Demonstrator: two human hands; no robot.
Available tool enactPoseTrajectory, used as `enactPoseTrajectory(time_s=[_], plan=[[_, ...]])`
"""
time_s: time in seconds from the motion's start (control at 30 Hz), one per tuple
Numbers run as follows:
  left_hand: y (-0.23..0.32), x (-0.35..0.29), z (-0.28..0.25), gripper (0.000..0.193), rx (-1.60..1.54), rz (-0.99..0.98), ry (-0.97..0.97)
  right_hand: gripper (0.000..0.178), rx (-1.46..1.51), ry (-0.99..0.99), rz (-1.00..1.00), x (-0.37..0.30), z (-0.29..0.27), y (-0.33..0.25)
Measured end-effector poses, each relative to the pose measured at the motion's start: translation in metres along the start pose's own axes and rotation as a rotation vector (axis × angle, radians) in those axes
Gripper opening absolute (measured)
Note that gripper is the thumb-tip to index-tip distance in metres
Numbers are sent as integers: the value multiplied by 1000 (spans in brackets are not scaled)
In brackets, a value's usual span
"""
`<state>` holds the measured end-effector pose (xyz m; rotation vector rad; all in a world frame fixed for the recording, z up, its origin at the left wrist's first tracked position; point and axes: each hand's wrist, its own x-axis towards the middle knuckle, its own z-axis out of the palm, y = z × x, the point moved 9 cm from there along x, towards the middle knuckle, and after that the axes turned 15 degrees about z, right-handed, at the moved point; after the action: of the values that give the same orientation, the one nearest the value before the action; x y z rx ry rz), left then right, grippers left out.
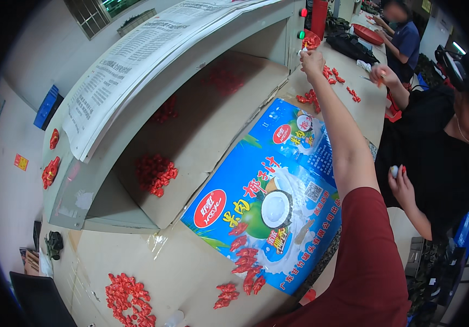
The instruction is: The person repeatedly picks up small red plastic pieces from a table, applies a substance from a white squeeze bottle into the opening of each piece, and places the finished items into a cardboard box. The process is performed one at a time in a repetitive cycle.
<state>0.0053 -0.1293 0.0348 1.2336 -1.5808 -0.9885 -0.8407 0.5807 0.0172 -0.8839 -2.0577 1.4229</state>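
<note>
Grasping or not, I cannot tell: my right hand (313,62) reaches to one o'clock, something white (303,51) at its fingertips, just beside a red bowl (311,40). Red pieces (329,72) lie at its four o'clock; a red heap (122,289) sits at seven, past a blue cardboard sheet (278,180).

Fisheye view, from the person's head, facing down and ahead across the worktable (183,264); maroon sleeve (357,256) nearest
</note>
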Motion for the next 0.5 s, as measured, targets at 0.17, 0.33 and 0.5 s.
enactPoseTrajectory(time_s=[0.17,0.33,0.5], plan=[[-18,5,-4,19,-220,-89,6,23,-27,23,-22,1,1,0],[-18,16,-16,15,38,144,-78,23,-68,21,-52,-4,-2,-5],[-20,13,-8,14,-99,41,-9,22,-73,21,-58,-6,-3,-6]])
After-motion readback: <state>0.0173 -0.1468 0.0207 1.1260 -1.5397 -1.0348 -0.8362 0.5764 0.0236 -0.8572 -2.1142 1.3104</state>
